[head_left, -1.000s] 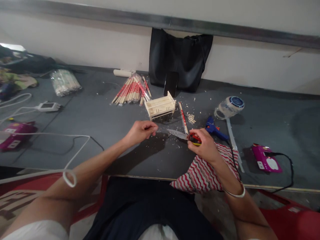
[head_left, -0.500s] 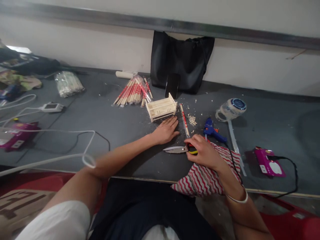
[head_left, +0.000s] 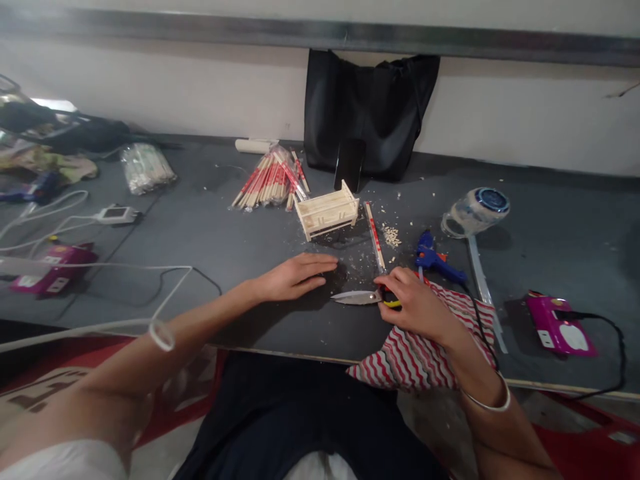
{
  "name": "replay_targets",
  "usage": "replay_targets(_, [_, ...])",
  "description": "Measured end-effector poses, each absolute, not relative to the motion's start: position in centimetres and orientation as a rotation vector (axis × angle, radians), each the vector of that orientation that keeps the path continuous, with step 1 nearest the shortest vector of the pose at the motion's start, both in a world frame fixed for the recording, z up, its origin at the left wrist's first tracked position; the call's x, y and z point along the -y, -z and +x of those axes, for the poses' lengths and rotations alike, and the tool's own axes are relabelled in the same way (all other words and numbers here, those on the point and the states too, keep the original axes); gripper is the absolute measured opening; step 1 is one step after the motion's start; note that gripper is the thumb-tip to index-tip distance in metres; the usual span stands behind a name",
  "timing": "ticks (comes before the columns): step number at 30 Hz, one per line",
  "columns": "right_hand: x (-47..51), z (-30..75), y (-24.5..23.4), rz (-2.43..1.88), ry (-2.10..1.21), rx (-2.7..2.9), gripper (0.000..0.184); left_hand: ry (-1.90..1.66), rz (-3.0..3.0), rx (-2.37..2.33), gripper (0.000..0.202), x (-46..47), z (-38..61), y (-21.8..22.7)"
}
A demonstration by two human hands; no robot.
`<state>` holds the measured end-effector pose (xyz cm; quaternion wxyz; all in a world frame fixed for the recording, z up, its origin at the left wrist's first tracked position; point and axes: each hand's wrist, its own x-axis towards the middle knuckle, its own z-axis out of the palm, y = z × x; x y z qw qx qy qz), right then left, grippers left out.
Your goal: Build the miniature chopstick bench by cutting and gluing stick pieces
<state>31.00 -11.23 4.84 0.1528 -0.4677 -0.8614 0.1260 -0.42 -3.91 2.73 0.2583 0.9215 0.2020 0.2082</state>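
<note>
My left hand [head_left: 296, 276] is open over the dark tabletop, its fingers stretched out to the right and nothing in it. Just beyond it stands a small wooden model [head_left: 327, 212] made of pale sticks, with a rail and end posts. My right hand [head_left: 417, 300] is closed around the handles of a pair of scissors [head_left: 356, 297], whose blades point left and lie on the table. A red-and-white wrapped chopstick packet [head_left: 375, 235] lies beyond that hand, near a little heap of cut wood bits [head_left: 391, 236]. Under my right wrist is a striped cloth [head_left: 415, 357].
A blue glue gun [head_left: 435, 260] lies right of the wood bits, near a clear jar [head_left: 477, 210]. Bundled chopsticks [head_left: 267, 180], a phone [head_left: 349, 165] and a black bag [head_left: 370, 113] are at the back. Pink power boxes [head_left: 560, 325] and cables flank both sides.
My left hand has drawn back from the wooden model, toward the left and nearer me. The right hand keeps its place at the scissors. The view has shifted slightly.
</note>
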Motion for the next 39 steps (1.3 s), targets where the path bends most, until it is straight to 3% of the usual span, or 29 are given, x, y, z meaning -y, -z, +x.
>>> replay_targets(3, [11.2, 31.0, -5.0, -1.349, -0.355, 2.482, 0.032, -0.56, 2.522, -0.688, 0.052, 2.6, 3.2, -1.7])
replay_targets(7, [11.2, 31.0, -5.3, -1.361, -0.392, 2.497, 0.033, -0.297, 2.615, -0.499, 0.053, 2.0, 5.9, -1.3])
replay_targets(15, [11.6, 31.0, -5.0, -1.381, -0.372, 2.496, 0.037, -0.304, 2.56, -0.239, 0.053, 4.8, -2.1, -3.3])
replay_targets(20, [11.7, 31.0, -4.9, -1.375, -0.348, 2.502, 0.036, -0.285, 2.549, -0.395, 0.052, 6.4, -5.5, -3.6])
replay_targets(25, [11.6, 30.9, -5.1, -1.382, -0.385, 2.504, 0.034, -0.424, 2.636, -0.904, 0.059, 5.6, -4.0, -1.5])
replay_targets(28, [11.5, 31.0, -5.2, -1.395, -0.391, 2.5, 0.034, -0.288, 2.738, -0.764, 0.074, 5.3, -1.2, -1.0])
replay_targets(39, [11.3, 31.4, -5.6, -1.372, -0.467, 2.533, 0.037, -0.034, 2.727, -0.466, 0.079, 9.6, -2.4, -2.3])
